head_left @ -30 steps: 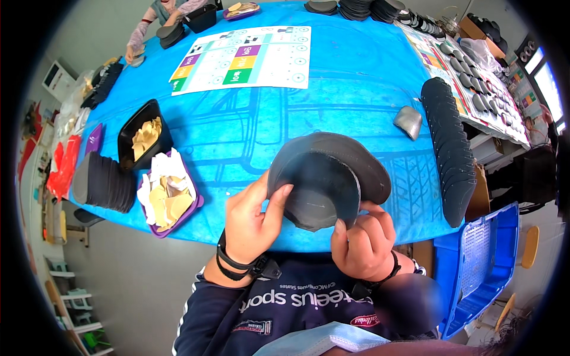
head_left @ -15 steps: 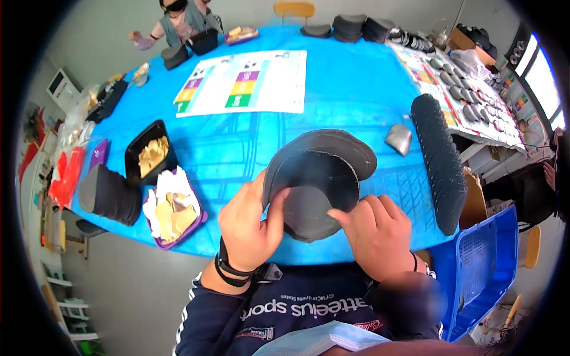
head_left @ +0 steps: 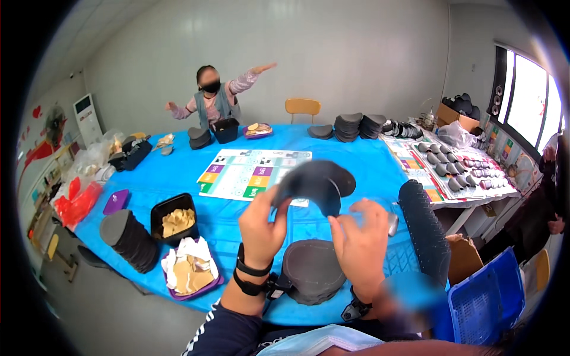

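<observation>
My left hand (head_left: 261,228) is closed on a dark grey curved pad (head_left: 309,181), pinching its left end between thumb and fingers. The pad is held up above the table, bent into an arch and slightly blurred. Beside its lower right end is my right hand (head_left: 361,240), thumb tip close to the edge and fingers apart; whether it touches cannot be made out. Below both hands, a stack of dark grey rounded pads (head_left: 313,270) lies at the table's near edge. A shiny metal piece (head_left: 392,224) shows partly behind my right fingers.
On the blue-covered table (head_left: 356,157) stand a stack of pads (head_left: 127,240), a black bin (head_left: 173,204) and a purple tray (head_left: 219,280) with paper scraps. A long row of dark pads (head_left: 423,231) lies right, above a blue crate (head_left: 487,296). Across sits a person (head_left: 217,107), arms spread.
My view has tilted up. The pad has risen away from the stack, and my right hand has come off its grip on the pad's side. The person opposite has stretched an arm out.
</observation>
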Tool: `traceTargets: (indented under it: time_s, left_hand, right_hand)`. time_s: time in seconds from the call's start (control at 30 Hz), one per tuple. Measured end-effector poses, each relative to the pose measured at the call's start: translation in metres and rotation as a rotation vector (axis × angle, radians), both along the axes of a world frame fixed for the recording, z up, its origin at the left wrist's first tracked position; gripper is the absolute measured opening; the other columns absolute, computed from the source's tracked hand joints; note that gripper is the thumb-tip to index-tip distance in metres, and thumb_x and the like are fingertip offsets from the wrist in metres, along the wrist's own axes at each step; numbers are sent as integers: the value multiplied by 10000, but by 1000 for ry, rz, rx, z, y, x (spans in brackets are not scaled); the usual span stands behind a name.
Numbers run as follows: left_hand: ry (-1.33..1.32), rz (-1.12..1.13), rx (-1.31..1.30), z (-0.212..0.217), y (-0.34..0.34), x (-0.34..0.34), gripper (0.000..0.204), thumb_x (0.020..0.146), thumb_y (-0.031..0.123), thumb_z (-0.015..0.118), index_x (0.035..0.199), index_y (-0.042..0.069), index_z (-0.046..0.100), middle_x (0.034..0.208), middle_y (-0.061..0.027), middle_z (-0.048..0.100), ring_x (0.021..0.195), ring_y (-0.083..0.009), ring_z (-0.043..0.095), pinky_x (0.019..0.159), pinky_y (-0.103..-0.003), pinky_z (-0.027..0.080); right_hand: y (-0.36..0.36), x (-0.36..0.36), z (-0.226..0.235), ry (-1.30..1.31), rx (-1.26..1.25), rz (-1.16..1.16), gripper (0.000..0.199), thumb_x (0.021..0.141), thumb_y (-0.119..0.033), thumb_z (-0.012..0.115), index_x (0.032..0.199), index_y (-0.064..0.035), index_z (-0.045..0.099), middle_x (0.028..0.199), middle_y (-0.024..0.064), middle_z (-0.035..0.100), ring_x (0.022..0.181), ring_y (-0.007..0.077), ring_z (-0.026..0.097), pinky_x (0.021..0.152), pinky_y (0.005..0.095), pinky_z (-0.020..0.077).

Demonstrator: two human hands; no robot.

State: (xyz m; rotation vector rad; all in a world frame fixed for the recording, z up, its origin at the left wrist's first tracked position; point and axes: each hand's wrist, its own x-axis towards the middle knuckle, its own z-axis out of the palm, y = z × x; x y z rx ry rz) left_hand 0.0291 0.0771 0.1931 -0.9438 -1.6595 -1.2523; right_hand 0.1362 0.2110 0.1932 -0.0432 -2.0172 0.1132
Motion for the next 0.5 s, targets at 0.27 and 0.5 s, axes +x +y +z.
traceTargets:
  time_s: [0.27, 0.5]
  left_hand:
    - [-369, -527, 374, -34, 7, -32, 360, 791, -28, 606, 1124, -5, 472, 993, -89, 590, 877, -137, 578, 719, -250, 473]
    - [-922, -1236, 646, -43, 22, -6, 602, 730, -126, 570, 1262, 27, 333, 1147, -105, 506, 1052, -207, 525, 883, -329, 442]
  right_hand:
    - [22, -17, -14, -140, -197, 110, 764, 662, -362, 747, 1247, -10, 404, 1144, 178, 490, 1150, 368, 391, 957, 445, 335]
    - [18, -42, -38, -268, -1120, 1132, 615, 685, -77, 747, 1215, 23, 451, 1136, 140, 546, 988, 210, 553, 871, 321, 432]
